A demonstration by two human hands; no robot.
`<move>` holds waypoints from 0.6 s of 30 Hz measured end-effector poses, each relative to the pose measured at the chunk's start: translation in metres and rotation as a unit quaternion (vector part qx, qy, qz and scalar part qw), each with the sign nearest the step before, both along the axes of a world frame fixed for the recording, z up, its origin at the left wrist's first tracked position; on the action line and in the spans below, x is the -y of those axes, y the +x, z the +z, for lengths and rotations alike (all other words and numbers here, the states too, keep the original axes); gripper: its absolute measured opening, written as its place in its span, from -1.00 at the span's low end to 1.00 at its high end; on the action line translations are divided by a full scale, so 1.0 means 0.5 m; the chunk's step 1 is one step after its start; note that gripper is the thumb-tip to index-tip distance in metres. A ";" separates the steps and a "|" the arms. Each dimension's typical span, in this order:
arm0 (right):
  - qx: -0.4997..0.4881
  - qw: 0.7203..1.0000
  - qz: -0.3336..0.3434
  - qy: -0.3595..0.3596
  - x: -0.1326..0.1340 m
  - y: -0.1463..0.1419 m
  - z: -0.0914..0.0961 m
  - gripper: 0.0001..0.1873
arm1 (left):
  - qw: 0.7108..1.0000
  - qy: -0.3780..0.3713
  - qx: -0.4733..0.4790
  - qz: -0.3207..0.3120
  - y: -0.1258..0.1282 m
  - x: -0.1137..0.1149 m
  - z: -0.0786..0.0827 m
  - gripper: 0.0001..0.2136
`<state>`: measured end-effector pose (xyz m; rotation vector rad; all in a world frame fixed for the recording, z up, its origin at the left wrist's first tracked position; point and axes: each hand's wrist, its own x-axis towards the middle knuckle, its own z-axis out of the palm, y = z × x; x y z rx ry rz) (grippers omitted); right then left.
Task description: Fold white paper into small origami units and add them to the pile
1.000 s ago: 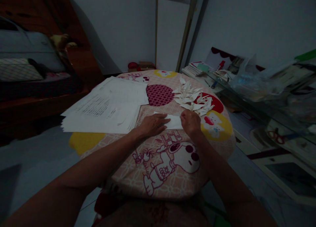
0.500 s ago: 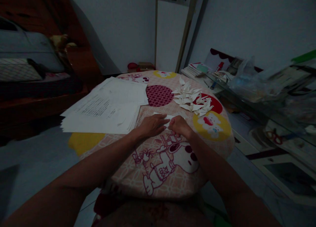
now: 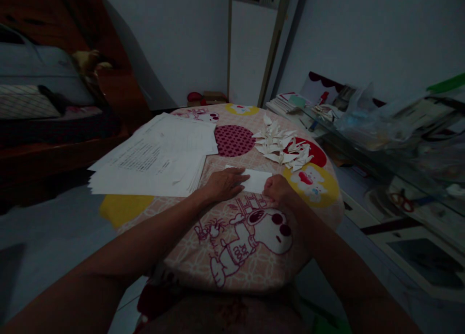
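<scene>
A small strip of white paper (image 3: 255,181) lies flat on the patterned tablecloth in front of me. My left hand (image 3: 225,182) rests on its left end, fingers stretched out, holding nothing. At the paper's right end my right hand (image 3: 279,188) is curled into a fist, its knuckle side touching the edge; nothing shows inside it. Beyond the right hand sits a cluster of several folded paper cranes (image 3: 283,142). To the left is a stack of large printed sheets (image 3: 160,154).
The round table is covered by a cloth (image 3: 196,256) with cartoon dogs. On the right stands a glass-topped shelf (image 3: 378,162) with plastic bags (image 3: 363,123) and scissors (image 3: 402,201). A wooden seat (image 3: 119,91) with a light bag (image 3: 43,67) is at the left.
My right fist has slid right along the paper, from its middle to its right end, uncovering more of the white surface. My left hand has stayed in place.
</scene>
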<state>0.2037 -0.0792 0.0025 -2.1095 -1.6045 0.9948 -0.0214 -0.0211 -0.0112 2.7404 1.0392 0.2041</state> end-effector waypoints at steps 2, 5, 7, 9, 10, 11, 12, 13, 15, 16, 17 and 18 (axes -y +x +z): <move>0.017 1.000 0.006 0.023 0.013 0.034 0.001 -0.88 | 1.000 -0.002 0.002 -0.001 0.000 0.000 0.001 -0.56; 0.027 0.999 -0.001 0.020 0.023 0.060 0.016 -0.82 | 1.000 -0.004 0.004 -0.003 0.000 0.001 0.003 -0.56; 0.017 0.999 -0.023 0.026 0.022 0.049 0.030 -0.80 | 1.000 -0.007 0.005 0.003 0.001 0.002 0.005 -0.55; -0.016 0.999 -0.030 0.035 0.013 0.019 0.039 -0.86 | 1.000 -0.010 0.004 0.015 0.004 0.005 0.006 -0.56; -0.031 0.998 -0.030 0.041 0.007 0.000 0.039 -0.88 | 1.000 -0.010 0.004 0.023 0.006 0.007 0.006 -0.55; -0.059 0.997 -0.029 0.048 0.001 -0.019 0.037 -0.89 | 0.999 -0.009 0.004 0.031 0.008 0.009 0.006 -0.55; -0.080 0.995 -0.025 0.058 -0.004 -0.037 0.033 -0.89 | 0.999 -0.008 0.006 0.037 0.010 0.012 0.005 -0.55; -0.089 0.994 -0.017 0.061 -0.009 -0.052 0.026 -0.89 | 0.999 -0.006 0.007 0.042 0.012 0.014 0.004 -0.55; -0.067 0.996 0.009 0.062 -0.016 -0.070 0.010 -0.89 | 0.999 -0.006 0.012 0.048 0.016 0.016 0.001 -0.54; -0.048 0.996 0.020 0.071 -0.018 -0.073 0.002 -0.89 | 0.999 -0.009 0.015 0.049 0.016 0.016 0.000 -0.54; -0.032 0.996 0.028 0.075 -0.020 -0.074 -0.005 -0.90 | 0.999 -0.012 0.020 0.049 0.016 0.016 -0.001 -0.53; -0.019 0.996 0.035 0.078 -0.021 -0.072 -0.011 -0.92 | 0.998 -0.017 0.024 0.050 0.014 0.014 -0.001 -0.53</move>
